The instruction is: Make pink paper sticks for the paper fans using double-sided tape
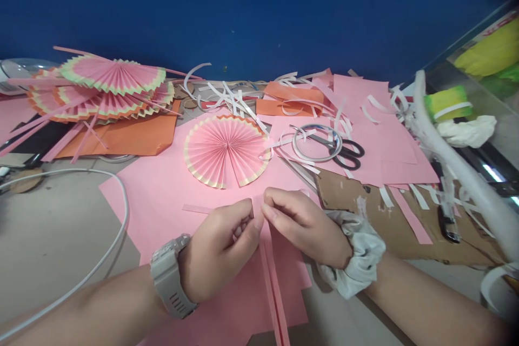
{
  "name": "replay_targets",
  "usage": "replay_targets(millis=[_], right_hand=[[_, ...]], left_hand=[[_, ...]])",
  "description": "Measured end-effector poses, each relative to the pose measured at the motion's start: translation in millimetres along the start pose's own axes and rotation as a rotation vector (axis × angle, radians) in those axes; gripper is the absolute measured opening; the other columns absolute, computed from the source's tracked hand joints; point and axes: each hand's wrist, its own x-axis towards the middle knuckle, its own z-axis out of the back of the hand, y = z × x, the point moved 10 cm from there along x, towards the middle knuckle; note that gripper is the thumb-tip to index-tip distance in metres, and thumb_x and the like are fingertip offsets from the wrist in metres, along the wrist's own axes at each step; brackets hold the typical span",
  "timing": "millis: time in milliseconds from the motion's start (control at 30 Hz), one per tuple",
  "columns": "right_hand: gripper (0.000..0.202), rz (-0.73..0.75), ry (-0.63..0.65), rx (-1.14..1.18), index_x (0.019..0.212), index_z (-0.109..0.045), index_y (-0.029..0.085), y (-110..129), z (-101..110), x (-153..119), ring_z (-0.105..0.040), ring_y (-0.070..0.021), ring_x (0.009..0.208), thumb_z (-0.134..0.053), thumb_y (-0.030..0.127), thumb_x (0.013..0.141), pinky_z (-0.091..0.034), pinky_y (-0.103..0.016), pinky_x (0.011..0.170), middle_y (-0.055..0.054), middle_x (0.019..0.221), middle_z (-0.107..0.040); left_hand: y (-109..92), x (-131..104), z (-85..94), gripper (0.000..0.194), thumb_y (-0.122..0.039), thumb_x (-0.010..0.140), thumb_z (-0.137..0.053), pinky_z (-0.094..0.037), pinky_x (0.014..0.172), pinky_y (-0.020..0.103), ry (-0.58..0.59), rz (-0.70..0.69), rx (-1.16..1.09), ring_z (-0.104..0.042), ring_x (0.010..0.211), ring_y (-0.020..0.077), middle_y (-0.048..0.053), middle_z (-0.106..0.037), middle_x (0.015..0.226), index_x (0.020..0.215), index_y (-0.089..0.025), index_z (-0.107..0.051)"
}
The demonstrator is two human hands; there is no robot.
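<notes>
Pink paper strip [266,251] is pinched by two hands' [221,254] [302,224] fingers [279,219] near one fan [214,140].

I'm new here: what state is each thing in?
Pink strip: pinched near its far end
Left hand: closed on the strip
Right hand: pinching the strip
Nearest paper fan: spread open, gap in front
Fans at left: spread, piled up
White strips: scattered, some curled
Scissors: lying flat, blade opening unclear

The light is soft and even over the pink paper [158,200]. The blue wall [203,11] looks darker. White shine sits on a black thing [477,158] at the right. The white cable [126,206] makes a thin shadow. The right corners go dark, and small things look fuzzy.
</notes>
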Motion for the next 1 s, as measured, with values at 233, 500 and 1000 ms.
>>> replay_targets(millis=[233,500,1000], right_hand=[[0.026,0.001,-0.009,-0.081,0.062,-0.027,0.019,0.1,-0.7,0.8,-0.030,-0.0073,0.052,-0.038,0.012,0.084,-0.026,-0.022,0.049,0.006,0.056,-0.031],[0.023,-0.068,-0.074,-0.099,0.063,-0.031,0.019,-4.1,2.2,-1.9,-0.032,-0.0076,0.052,-0.041,0.011,0.082,-0.026,-0.022,0.049,0.006,0.055,-0.034],[0.008,-0.044,0.003,0.551,0.085,-0.053,0.018,-7.7,5.1,5.7,-0.051,-0.0077,0.069,-0.053,0.025,0.087,-0.043,-0.021,0.066,0.002,0.075,-0.051]], left_hand=[[-4.2,-0.9,0.6,0.033,-0.029,0.095,-0.028,-0.028,0.052,0.026,0.000,-0.010,0.041,-0.034,0.052,0.0101,-0.005,-0.036,0.057,0.064,-0.020,-0.031],[2.5,-1.1,-1.7,0.022,-0.022,0.092,-0.033,-0.035,0.058,0.027,-0.017,0.019,0.118,-0.041,0.057,0.0127,-0.002,-0.046,0.065,0.072,-0.020,-0.039],[-9.7,4.6,-22.4,0.034,-0.030,0.096,-0.028,-0.046,0.064,0.029,0.240,0.082,-0.574,-0.055,0.060,0.0132,0.002,-0.055,0.063,0.072,-0.016,-0.049]])
